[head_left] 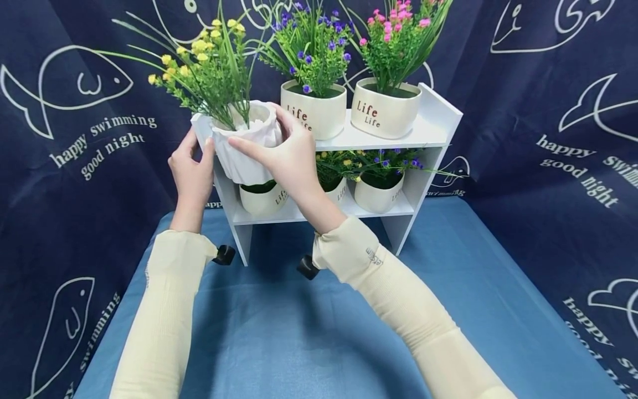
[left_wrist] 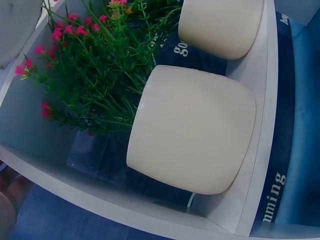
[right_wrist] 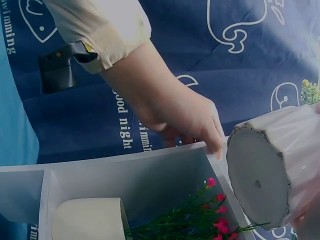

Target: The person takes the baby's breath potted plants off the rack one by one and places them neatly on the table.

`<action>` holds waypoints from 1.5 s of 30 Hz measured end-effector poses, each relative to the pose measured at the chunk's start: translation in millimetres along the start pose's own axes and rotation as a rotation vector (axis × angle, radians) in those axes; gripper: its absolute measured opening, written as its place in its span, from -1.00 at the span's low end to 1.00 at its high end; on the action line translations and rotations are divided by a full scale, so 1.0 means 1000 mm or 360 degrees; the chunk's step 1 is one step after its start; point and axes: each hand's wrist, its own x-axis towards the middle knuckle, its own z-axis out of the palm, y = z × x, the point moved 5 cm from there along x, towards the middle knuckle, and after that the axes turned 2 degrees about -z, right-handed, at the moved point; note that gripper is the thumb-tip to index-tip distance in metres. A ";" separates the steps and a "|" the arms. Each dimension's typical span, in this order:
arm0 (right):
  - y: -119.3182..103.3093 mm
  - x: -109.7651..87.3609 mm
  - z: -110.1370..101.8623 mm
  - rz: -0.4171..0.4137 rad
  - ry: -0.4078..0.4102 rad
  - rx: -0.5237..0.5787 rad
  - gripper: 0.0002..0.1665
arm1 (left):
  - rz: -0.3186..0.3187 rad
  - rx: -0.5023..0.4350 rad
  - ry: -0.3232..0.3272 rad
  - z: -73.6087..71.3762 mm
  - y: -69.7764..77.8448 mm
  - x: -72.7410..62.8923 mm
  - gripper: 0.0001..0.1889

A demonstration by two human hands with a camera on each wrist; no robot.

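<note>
My right hand [head_left: 299,152] grips a white pleated flowerpot [head_left: 244,158] with yellow artificial flowers [head_left: 199,55], thumb across its front and fingers at the rim. The pot is tilted at the left end of the white two-tier shelf [head_left: 428,124]; its underside [right_wrist: 257,180] shows in the right wrist view. My left hand [head_left: 191,172] holds the shelf's left side board by its upper corner, with some fingers hidden behind the board. That hand [right_wrist: 182,112] also appears at the corner in the right wrist view.
On the top tier stand cream "Life" pots with purple flowers [head_left: 314,113] and pink flowers [head_left: 386,113]. Several cream pots fill the lower tier, one with pink flowers [left_wrist: 195,130]. A blue cloth [head_left: 279,332] covers the table, and a dark fish-print curtain [head_left: 538,111] hangs behind.
</note>
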 end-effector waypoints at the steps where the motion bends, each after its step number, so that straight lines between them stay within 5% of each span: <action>1: -0.001 -0.002 0.000 -0.0012 -0.0005 0.0005 -0.23 | 0.0005 0.0000 0.0003 0.000 0.000 0.000 -0.59; 9: -0.006 -0.017 -0.002 -0.0131 -0.0033 0.0074 -0.29 | -0.0010 0.0022 0.0006 0.000 0.001 0.000 -0.60; 20: -0.001 -0.038 -0.009 -0.0087 -0.0026 0.0111 -0.23 | 0.0010 0.0130 0.0029 0.000 0.003 0.000 -0.74; 36: 0.022 -0.063 -0.027 -0.0068 0.0014 0.0227 -0.16 | -0.0006 0.0038 0.0054 0.000 0.003 0.001 -0.62; 45: 0.036 -0.078 -0.041 -0.0029 0.0088 0.0106 -0.11 | -0.0031 0.0015 0.0037 0.001 0.001 0.000 -0.60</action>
